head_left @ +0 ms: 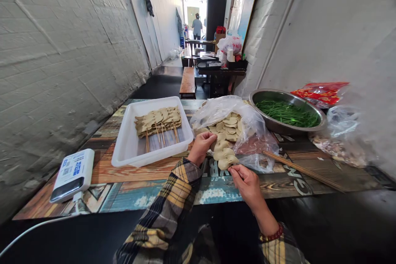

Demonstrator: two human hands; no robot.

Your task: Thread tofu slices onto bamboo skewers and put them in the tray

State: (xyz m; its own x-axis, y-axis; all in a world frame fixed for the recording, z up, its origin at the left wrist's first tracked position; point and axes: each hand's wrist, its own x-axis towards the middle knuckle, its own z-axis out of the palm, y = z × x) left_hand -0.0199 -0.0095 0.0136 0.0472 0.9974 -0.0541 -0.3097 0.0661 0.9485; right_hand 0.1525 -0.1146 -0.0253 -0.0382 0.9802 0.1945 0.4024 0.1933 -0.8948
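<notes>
My left hand [201, 147] pinches a thin beige food slice at the upper end of a row of overlapping slices [224, 155]. These slices are threaded on a skewer, whose lower end my right hand [246, 181] grips; most of the stick is hidden. Just beyond my hands, a clear plastic bag [213, 111] lies open with a heap of loose beige slices [229, 127] inside. To the left, a white plastic tray [123, 148] holds several filled skewers [159, 119] laid side by side, their bare stick ends towards me.
Bare wooden skewers [305, 171] lie at the right. Behind them stand a metal bowl [262, 120] of green chives [286, 113], a red packet [321, 93] and another plastic bag [343, 140]. A white power bank [72, 175] with a cable sits front left. A person [197, 27] stands far off.
</notes>
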